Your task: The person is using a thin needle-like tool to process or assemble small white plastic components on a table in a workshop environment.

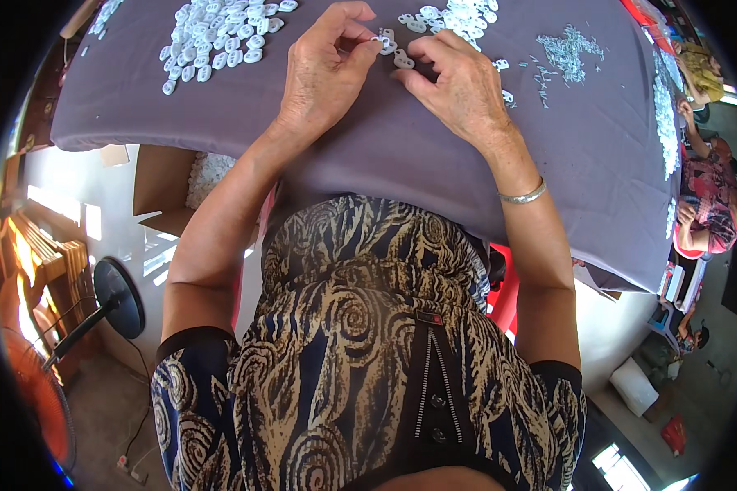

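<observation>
My left hand (323, 78) is closed in a pinch, thumb and forefinger on a small white plastic piece (381, 41). Close by, my right hand (463, 86) has its thumb and forefinger apart, curved around another white plastic piece (403, 60) on the cloth; whether the fingertips touch it I cannot tell. A pile of oval white plastic pieces (221, 37) lies left of my hands, and a second pile of white pieces (463, 18) sits beyond my right hand. Thin, small metal parts (569, 56), perhaps screws or pins, are scattered farther right.
A grey-purple cloth (180, 114) covers the table. An open cardboard box (164, 184) with white pieces stands below its left edge. A black fan-like disc (119, 296) on a stand and an orange fan (37, 401) are at lower left. Other people (708, 196) sit along the right side.
</observation>
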The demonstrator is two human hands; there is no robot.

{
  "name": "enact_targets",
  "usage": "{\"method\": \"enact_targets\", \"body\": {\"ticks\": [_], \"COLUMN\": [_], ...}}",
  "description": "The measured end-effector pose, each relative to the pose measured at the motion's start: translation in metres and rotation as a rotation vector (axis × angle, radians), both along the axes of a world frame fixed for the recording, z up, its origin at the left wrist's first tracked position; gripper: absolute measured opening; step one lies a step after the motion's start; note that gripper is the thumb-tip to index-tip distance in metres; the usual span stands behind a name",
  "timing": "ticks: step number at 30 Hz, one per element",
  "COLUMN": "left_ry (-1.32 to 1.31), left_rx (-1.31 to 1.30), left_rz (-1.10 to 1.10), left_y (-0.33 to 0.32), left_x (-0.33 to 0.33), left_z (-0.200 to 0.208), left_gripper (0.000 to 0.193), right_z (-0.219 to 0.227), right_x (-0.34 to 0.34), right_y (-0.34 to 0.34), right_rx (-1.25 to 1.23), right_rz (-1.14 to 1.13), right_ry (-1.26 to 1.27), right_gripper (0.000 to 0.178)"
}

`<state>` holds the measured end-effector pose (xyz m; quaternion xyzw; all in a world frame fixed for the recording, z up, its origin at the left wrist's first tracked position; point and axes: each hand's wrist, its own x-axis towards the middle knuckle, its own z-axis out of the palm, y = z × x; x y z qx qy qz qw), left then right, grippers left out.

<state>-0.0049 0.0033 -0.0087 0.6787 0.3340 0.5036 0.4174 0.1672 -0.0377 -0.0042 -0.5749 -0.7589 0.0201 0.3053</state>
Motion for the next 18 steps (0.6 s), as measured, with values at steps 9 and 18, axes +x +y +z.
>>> {"method": "enact_targets", "body": {"ticks": [9,18], "left_ry": [-0.021,-0.040], "left_rx": [0.001,-0.056], "left_rz": [-0.010,-0.015], "left_y": [0.004,0.001], "left_x": [0.001,0.000], "left_z": [-0.008,-0.002], "left_gripper": [0.028,0.027], "right_z": [-0.005,0.010], "right_x": [-0.007,0.007], "right_y": [0.007,-0.007], "right_rx": [0.027,-0.121], "right_rz": [-0.109,0.026], "right_ry": [-0.076,-0.037], "right_gripper": [0.021,0.026]}}
